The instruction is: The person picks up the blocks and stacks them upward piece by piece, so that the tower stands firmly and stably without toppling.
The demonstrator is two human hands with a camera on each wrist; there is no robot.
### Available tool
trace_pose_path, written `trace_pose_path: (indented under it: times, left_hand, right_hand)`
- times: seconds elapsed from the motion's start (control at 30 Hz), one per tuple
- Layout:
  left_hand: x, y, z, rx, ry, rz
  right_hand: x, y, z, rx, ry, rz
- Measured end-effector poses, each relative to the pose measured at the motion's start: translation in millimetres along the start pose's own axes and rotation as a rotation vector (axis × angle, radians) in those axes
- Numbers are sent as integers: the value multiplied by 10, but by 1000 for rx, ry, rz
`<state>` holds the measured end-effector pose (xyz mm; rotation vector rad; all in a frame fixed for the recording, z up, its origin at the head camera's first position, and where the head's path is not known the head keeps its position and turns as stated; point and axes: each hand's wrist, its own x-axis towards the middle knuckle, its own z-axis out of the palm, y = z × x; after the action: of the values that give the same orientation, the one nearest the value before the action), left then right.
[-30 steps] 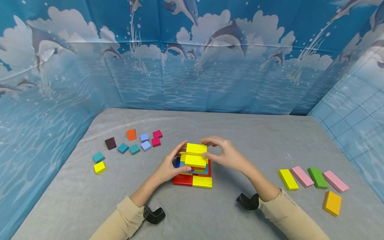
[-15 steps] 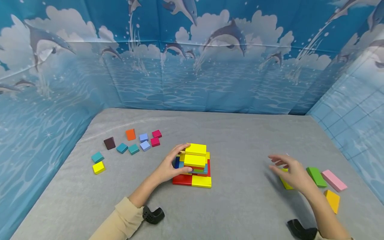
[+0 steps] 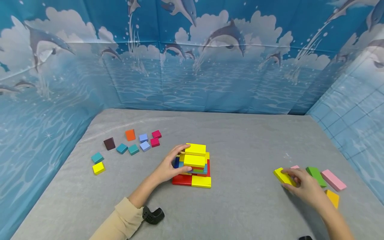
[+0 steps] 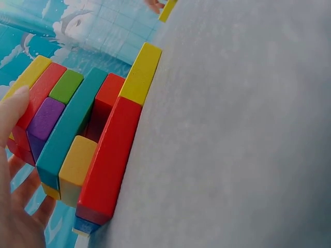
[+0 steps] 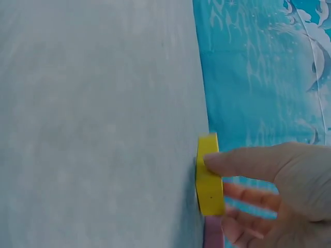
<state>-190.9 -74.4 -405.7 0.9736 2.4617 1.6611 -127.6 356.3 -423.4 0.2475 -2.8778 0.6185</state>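
Note:
A tower of coloured wooden blocks (image 3: 194, 161) stands mid-table, yellow blocks on top and a red and a yellow block along its front base. My left hand (image 3: 168, 169) holds its left side, thumb at the front and fingers behind. The left wrist view shows the thumb on the upper layers, with purple, green and teal blocks (image 4: 70, 132) lower down. Out to the right, my right hand (image 3: 310, 190) pinches a yellow block (image 3: 282, 176) between thumb and fingers. The right wrist view shows that yellow block (image 5: 209, 194) tilted, and whether it touches the table I cannot tell.
Beside the right hand lie a green block (image 3: 316, 176), a pink block (image 3: 333, 180) and an orange block (image 3: 333, 199); another pink block (image 3: 295, 166) is mostly hidden. Several small blocks (image 3: 122, 148) lie scattered at the left. A dolphin-print curtain (image 3: 192, 76) surrounds the grey table (image 3: 240, 150).
My right hand has left the tower, gone right to the loose blocks and taken hold of the yellow one, which has shifted slightly left. My left hand has stayed at the tower.

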Motion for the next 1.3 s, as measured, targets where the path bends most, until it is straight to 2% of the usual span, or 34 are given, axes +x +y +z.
trace_pose_path:
  times: [0.1,0.17,0.33,0.43,0.57,0.7,0.83,1.0,1.13,1.3]
  left_hand:
    - [-1,14,-1,7,2,-2]
    - [0,22,0,12,2,-3]
    - [2,29,0,20,0,-12]
    - [2,27,-1,26,1,-14]
    - [1,24,0,27,3,-10]
    - [1,18,2,25,4,-7]
    - [3,6,0,28,4,-10]
    - [3,-12,-6,20,8,3]
    - [6,-21,-4,11,5,16]
    - [6,-30,-6,1,-1,12]
  right_hand:
    - [34,-20,13,59,-21,-47]
    - [48,-29,17,90,-41,-50]
    - [73,-28,12,98,-89,18]
    - [93,-36,11,98,-117,26]
    - [168,-134,-12,147,-124,-46]
    - [311,-406,-13,235,-78,-186]
    - [467,-804,38,297,-17,-315]
    - [625,-1315,126,350,-2,-443]
    - [711,-1606,208,367,-23,-526]
    - [765,-1788,313,339,-33,-559]
